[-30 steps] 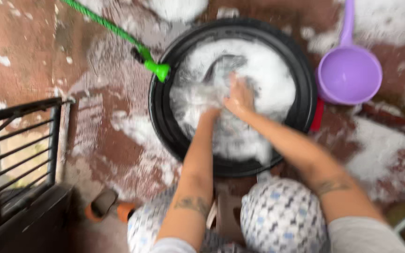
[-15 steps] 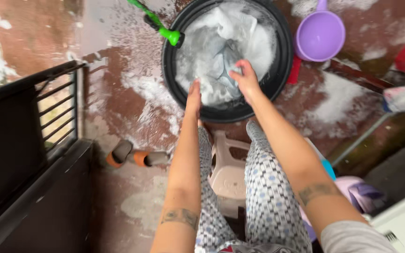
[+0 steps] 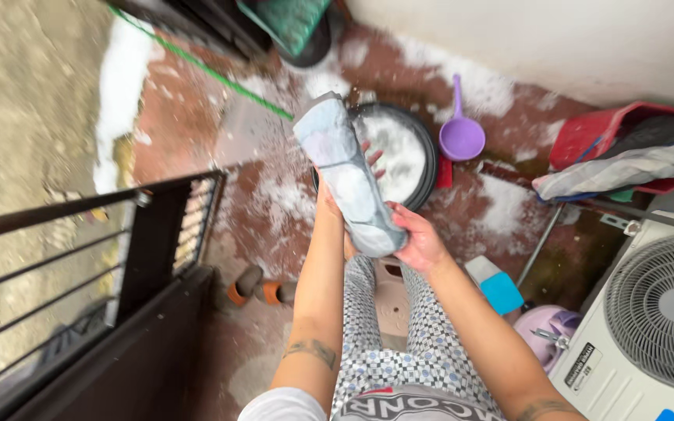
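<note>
A wet, twisted pale blue-grey cloth [image 3: 349,179] is held up in front of me, above a black round basin [image 3: 424,168] full of white suds. My right hand [image 3: 417,240] grips the cloth's lower end. My left hand [image 3: 329,199] is mostly hidden behind the cloth's middle, fingers wrapped on it. I stand over a small beige plastic stool [image 3: 393,300], my patterned trouser legs on either side of it.
A purple ladle [image 3: 461,132] lies beside the basin. A green hose [image 3: 204,68] crosses the foamy red floor. A red basket with clothes [image 3: 626,152] stands right, above an outdoor air-conditioner unit [image 3: 649,327]. Black metal gate [image 3: 157,242] left; orange sandals [image 3: 263,290] nearby.
I have risen from the stool and both hands lifted the cloth out of the basin; they now hold it twisted in the air. The view pulled back and upward.
</note>
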